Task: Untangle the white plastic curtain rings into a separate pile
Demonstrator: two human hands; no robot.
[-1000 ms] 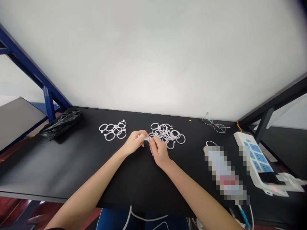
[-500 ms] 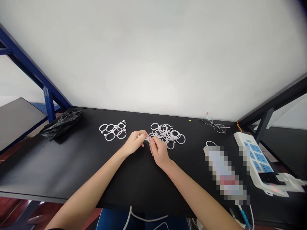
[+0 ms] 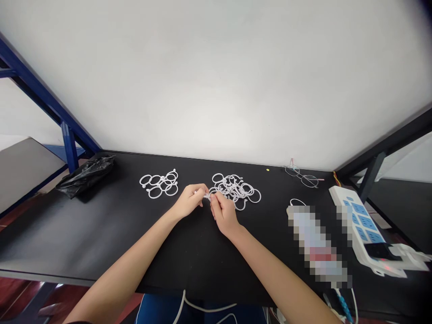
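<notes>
Nearest, 2 bare forearms reach over a black table (image 3: pixel 101 234). The left hand (image 3: pixel 189 201) and right hand (image 3: pixel 223 215) pinch 1 small white plastic ring (image 3: pixel 206 195) between closed fingertips. It looks light, thin and springy, best held by its rim. Beyond lies a tangled ring pile (image 3: pixel 236 188).

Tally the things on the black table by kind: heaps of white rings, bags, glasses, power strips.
Ring heaps: 2
Black bag: 1
Glasses: 1
Power strip: 1
Total: 5
</notes>
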